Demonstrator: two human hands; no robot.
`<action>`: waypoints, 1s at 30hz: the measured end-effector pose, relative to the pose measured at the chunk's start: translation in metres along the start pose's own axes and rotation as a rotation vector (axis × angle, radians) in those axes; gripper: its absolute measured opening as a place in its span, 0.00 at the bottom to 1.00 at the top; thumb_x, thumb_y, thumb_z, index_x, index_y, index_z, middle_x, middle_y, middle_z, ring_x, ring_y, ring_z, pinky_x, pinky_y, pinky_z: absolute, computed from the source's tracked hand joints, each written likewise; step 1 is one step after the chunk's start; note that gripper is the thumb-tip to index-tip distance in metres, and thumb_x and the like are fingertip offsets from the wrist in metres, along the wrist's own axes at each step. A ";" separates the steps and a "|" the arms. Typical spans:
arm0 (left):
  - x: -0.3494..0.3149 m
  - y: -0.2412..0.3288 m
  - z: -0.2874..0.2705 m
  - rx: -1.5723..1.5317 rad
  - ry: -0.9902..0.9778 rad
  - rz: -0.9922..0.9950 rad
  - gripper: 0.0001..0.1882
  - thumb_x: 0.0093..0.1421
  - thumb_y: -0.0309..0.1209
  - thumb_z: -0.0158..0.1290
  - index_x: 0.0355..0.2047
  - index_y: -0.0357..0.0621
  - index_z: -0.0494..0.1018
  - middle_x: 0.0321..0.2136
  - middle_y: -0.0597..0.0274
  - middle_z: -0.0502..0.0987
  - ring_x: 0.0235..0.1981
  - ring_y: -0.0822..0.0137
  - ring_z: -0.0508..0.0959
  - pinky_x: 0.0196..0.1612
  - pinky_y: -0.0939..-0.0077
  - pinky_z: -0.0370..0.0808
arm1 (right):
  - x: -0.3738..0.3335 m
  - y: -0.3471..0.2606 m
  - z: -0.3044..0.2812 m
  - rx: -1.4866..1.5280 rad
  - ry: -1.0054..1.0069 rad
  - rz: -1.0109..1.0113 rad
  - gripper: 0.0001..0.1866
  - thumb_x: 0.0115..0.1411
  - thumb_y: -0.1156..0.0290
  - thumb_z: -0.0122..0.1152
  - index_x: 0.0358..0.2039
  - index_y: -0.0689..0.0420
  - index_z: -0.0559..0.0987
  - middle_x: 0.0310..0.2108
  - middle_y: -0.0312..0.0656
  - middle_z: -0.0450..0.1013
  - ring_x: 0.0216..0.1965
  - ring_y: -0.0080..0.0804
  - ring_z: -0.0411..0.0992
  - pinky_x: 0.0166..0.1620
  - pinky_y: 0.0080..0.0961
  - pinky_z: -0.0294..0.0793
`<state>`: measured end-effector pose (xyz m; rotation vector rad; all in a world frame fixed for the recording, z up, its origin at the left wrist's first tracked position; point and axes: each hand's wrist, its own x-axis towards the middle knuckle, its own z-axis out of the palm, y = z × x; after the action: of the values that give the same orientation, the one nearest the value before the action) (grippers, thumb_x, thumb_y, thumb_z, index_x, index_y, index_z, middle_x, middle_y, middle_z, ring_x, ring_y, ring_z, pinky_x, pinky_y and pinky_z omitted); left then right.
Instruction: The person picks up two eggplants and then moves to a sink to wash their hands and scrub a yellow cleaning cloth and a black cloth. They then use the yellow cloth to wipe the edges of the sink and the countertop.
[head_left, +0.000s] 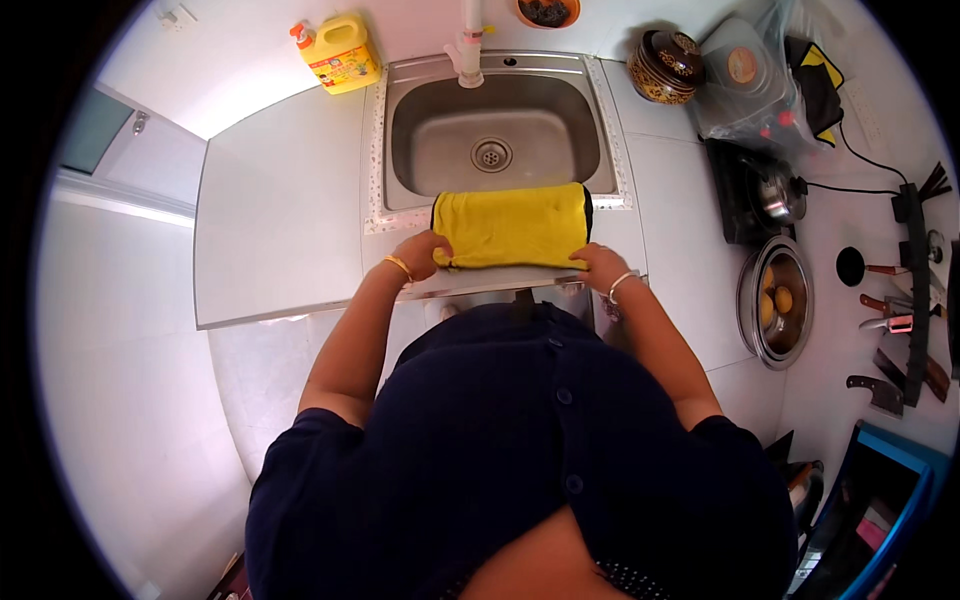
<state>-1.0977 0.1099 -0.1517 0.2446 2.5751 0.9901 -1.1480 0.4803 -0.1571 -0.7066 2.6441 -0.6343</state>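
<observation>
A yellow cloth (512, 226) with dark edging is spread across the counter's front, its far edge lapping over the near rim of the steel sink (590, 178). My left hand (424, 254) grips the cloth's near left corner, the fingers closed on it. At the opposite near corner, my right hand (602, 266) pinches the same cloth. Both wrists wear a bracelet. Inside the sink nothing but the drain (491, 154) shows, under a white faucet (467, 57).
A yellow pump jug (341, 56) stands back left. To the right are a lidded brown pot (666, 66), plastic-wrapped things (745, 80), a black stove with a small pan (780, 192), and a steel bowl (797, 325) holding yellow round items. Several knives (880, 393) hang from a wall rack.
</observation>
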 end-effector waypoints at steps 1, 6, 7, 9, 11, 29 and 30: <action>0.000 0.000 0.010 0.038 0.078 0.019 0.18 0.41 0.17 0.45 0.33 0.45 0.75 0.35 0.55 0.75 0.42 0.57 0.72 0.48 0.69 0.68 | -0.001 -0.007 0.006 -0.001 -0.005 -0.016 0.14 0.47 0.71 0.59 0.37 0.50 0.78 0.38 0.44 0.72 0.41 0.43 0.69 0.46 0.34 0.69; 0.051 0.049 -0.025 0.078 0.182 0.103 0.16 0.44 0.21 0.46 0.35 0.48 0.74 0.38 0.53 0.73 0.44 0.53 0.71 0.49 0.65 0.67 | 0.058 -0.039 -0.027 0.043 0.147 -0.139 0.14 0.48 0.68 0.57 0.38 0.52 0.77 0.40 0.45 0.72 0.44 0.43 0.68 0.48 0.35 0.67; 0.060 0.053 -0.029 0.125 0.207 0.175 0.15 0.45 0.22 0.46 0.35 0.48 0.74 0.37 0.53 0.73 0.44 0.53 0.71 0.49 0.65 0.67 | 0.068 -0.046 -0.033 0.041 0.148 -0.130 0.14 0.48 0.68 0.57 0.38 0.52 0.77 0.40 0.45 0.72 0.44 0.43 0.68 0.48 0.35 0.67; 0.071 0.043 -0.025 0.223 0.184 0.185 0.15 0.45 0.23 0.48 0.35 0.49 0.74 0.38 0.54 0.73 0.44 0.54 0.71 0.48 0.64 0.67 | 0.082 -0.061 -0.037 0.007 0.236 -0.173 0.14 0.49 0.67 0.56 0.38 0.53 0.77 0.39 0.45 0.72 0.44 0.42 0.68 0.49 0.35 0.67; 0.077 0.025 -0.006 0.324 0.170 0.207 0.14 0.46 0.24 0.49 0.35 0.49 0.74 0.38 0.55 0.73 0.43 0.55 0.71 0.48 0.64 0.67 | 0.084 -0.052 -0.015 -0.008 0.239 -0.167 0.15 0.49 0.68 0.56 0.39 0.51 0.76 0.40 0.46 0.71 0.44 0.43 0.68 0.49 0.34 0.67; 0.051 -0.034 0.035 0.425 0.162 0.105 0.36 0.43 0.31 0.58 0.54 0.45 0.59 0.56 0.44 0.57 0.58 0.47 0.56 0.60 0.62 0.54 | 0.036 -0.034 0.063 -0.354 0.076 0.389 0.31 0.54 0.63 0.50 0.60 0.45 0.57 0.62 0.41 0.48 0.62 0.43 0.48 0.55 0.52 0.54; 0.048 -0.036 0.025 0.463 0.148 0.100 0.42 0.41 0.32 0.62 0.57 0.46 0.55 0.58 0.47 0.54 0.59 0.49 0.54 0.60 0.61 0.54 | 0.033 -0.030 0.053 -0.359 0.113 0.427 0.31 0.54 0.63 0.50 0.60 0.45 0.57 0.62 0.41 0.48 0.62 0.43 0.48 0.55 0.52 0.54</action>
<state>-1.1328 0.1127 -0.2068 0.4378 2.9267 0.4397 -1.1417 0.4222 -0.1933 -0.1741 2.9151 -0.0838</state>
